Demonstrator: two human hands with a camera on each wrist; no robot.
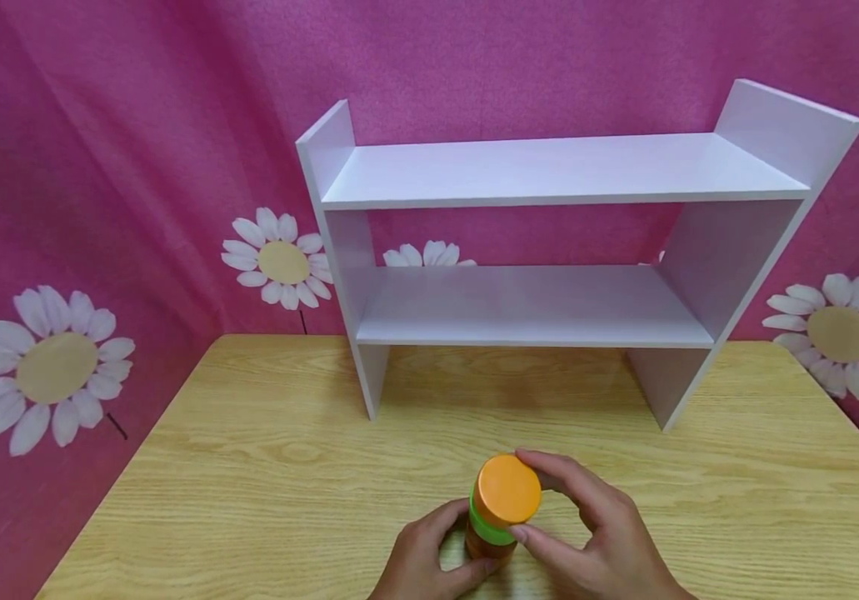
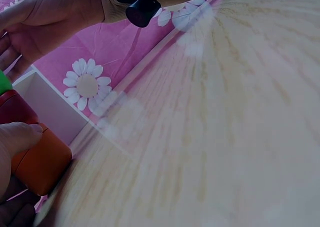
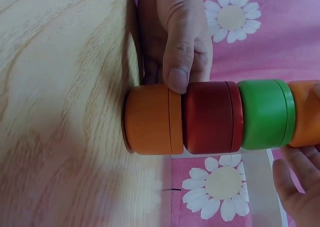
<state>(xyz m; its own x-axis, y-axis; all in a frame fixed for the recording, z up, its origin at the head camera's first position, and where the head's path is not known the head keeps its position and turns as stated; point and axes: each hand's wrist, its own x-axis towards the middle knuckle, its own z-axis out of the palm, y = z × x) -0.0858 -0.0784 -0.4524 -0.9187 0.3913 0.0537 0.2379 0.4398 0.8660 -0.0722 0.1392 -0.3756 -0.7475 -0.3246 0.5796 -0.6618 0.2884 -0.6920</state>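
Observation:
Several small round lidded canisters stand stacked upright on the wooden table near its front. From the bottom they run orange (image 3: 150,119), red (image 3: 207,117), green (image 3: 265,114) and orange again; the top orange canister (image 1: 509,488) shows its flat lid. My left hand (image 1: 429,554) grips the base of the stack from the left, its thumb (image 2: 22,137) at the seam between the lower orange canister and the red one. My right hand (image 1: 601,533) holds the top orange canister from the right, thumb and fingers on opposite sides of it.
Behind the stack stands a white two-tier shelf (image 1: 534,304) with upright side panels. The wooden table (image 1: 264,467) reaches back to a pink curtain (image 1: 174,125) with large white daisies, which also hangs along the left and right.

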